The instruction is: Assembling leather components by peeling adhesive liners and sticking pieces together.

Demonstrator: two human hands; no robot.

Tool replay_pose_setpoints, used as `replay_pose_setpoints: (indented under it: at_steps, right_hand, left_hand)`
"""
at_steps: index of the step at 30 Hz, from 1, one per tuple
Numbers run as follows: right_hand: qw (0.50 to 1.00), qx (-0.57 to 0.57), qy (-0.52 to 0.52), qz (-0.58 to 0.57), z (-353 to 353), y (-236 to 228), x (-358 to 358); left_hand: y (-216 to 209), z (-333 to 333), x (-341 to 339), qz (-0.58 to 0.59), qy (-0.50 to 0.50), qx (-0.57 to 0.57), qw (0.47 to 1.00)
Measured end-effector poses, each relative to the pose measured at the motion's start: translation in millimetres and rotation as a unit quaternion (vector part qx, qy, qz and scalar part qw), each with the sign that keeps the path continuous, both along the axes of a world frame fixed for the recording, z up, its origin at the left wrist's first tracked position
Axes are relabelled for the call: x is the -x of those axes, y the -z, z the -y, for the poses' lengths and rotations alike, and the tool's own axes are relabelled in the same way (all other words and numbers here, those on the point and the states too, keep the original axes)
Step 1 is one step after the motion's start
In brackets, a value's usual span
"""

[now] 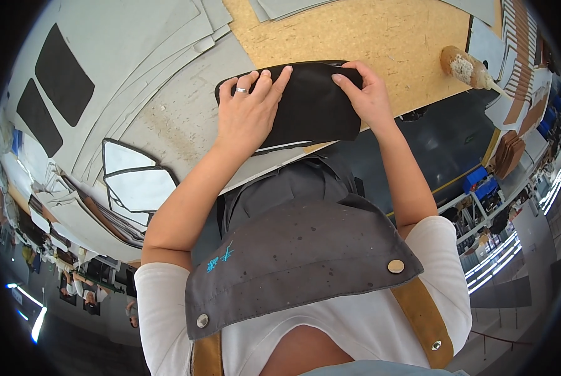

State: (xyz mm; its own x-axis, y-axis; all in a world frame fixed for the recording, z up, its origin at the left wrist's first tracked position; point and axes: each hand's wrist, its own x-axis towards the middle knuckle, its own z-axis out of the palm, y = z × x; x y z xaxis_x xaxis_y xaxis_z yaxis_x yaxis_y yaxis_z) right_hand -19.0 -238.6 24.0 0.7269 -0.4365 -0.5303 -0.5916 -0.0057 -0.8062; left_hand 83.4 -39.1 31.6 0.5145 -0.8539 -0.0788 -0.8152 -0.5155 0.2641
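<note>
A black, soft-looking panel (315,103) with rounded corners lies at the front edge of the workbench, close to my body. A thin pale edge shows under its near side, so it seems to lie on another piece. My left hand (250,113), with a ring on one finger, rests flat on the panel's left part, fingers stretched toward its far edge. At the far right corner, my right hand (369,94) grips the panel's edge between thumb and fingers. The fingers behind that edge are partly hidden.
Two black panels (64,75) lie on grey sheets at the far left. Black-rimmed white pieces (136,182) overlap at the bench's left edge. A brown bottle (462,66) with a pale nozzle lies on the yellowish board (356,31) at right. Brown strips (522,62) stand beyond.
</note>
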Motion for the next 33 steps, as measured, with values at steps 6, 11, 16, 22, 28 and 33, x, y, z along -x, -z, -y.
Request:
replay_pose_setpoints:
  at_steps: [6,11,16,22,28,33]
  right_hand:
    - [0.999,-0.024,0.03,-0.006,-2.9,-0.4,-2.1]
    - [0.997,0.039,-0.035,-0.048,-1.1,-2.7,-4.2]
    - [0.997,0.07,-0.026,-0.019,-3.6,1.6,-1.4]
    - [0.983,0.01,-0.133,-0.129,25.5,-51.1,-13.6]
    - [0.995,-0.085,0.051,-0.023,10.2,-10.6,20.8]
    - [0.991,-0.069,0.116,-0.017,4.6,0.3,22.3]
  left_hand:
    - [-3.7,6.8,-4.7,-0.008,0.02,-0.014,1.0]
    - [-10.6,19.2,0.4,-0.043,0.023,-0.005,0.999]
    - [-2.0,36.6,10.7,-0.096,0.114,0.026,0.988]
    - [1.3,37.6,13.8,-0.068,0.1,0.005,0.993]
    - [-0.2,44.7,12.6,-0.047,0.109,0.014,0.993]
    - [-1.1,48.2,12.6,-0.03,0.109,0.003,0.994]
